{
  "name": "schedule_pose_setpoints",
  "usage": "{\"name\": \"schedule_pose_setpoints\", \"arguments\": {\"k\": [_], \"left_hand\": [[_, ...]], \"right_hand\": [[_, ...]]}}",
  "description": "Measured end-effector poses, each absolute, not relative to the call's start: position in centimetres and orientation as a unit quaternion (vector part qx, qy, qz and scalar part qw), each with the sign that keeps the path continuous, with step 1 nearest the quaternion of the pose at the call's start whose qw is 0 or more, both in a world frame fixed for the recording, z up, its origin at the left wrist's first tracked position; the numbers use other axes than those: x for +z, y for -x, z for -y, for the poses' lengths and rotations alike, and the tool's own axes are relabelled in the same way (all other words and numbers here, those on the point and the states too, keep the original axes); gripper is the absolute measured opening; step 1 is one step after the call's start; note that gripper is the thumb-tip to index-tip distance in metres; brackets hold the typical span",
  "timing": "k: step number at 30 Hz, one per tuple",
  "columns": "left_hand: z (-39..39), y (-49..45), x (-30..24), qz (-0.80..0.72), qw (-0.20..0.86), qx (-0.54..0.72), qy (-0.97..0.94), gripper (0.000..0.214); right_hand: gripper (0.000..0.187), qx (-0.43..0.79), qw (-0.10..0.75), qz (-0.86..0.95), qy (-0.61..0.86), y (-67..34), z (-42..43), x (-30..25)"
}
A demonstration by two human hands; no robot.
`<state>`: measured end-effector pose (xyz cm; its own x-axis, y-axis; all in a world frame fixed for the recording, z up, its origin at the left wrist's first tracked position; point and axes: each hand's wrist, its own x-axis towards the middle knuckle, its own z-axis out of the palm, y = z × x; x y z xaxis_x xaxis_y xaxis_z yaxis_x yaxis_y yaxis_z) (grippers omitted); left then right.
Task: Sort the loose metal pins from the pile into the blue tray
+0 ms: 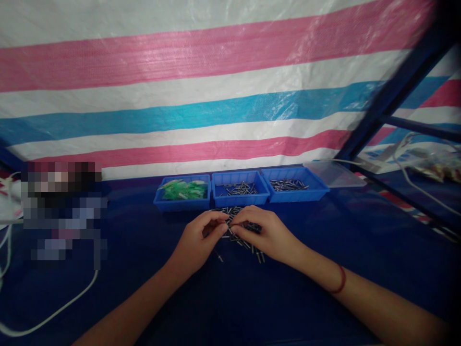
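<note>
Small, slender dark-and-silver metal pins are spread in a loose heap on the dark blue counter, directly beneath and between both hands. By the left hand and the right hand, thumb and fingers are brought together in a pinch, with the two sets of fingertips nearly meeting over the heap; whether a pin is gripped by either hand cannot be told, as the tips are overlapped by the metal behind. A narrow dark red band is worn on the right wrist.

A single silver pin is left apart from the heap, just beside the left hand on its near side. Beyond the hands, three shallow rectangular blue plastic bins are set in a row. Bright green pieces are held in the left bin, beyond the left hand; metal pins are held in the middle bin, straight beyond the fingertips, and in the right bin, beyond the right hand.
</note>
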<state>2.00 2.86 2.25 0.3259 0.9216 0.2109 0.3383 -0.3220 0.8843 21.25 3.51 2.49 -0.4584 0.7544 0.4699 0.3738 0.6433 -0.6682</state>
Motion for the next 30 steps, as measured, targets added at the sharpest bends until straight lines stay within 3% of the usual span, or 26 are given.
{"name": "schedule_pose_setpoints", "arguments": {"k": [3,10,30], "left_hand": [[-2.7,-2.1,2.4,-0.430,0.379,0.364,-0.734,0.019],[-2.6,-1.7,2.9,-0.414,0.253,0.312,-0.817,0.015],[-2.6,-1.8,3.3,-0.432,0.210,0.354,-0.803,0.013]], "right_hand": [[0.008,0.270,0.421,0.793,0.347,-21.1,-3.4,2.7],[0.005,0.298,0.434,0.769,0.363,-21.0,-3.0,3.0],[0.006,0.279,0.435,0.772,0.370,-21.1,-3.1,2.8]]}}
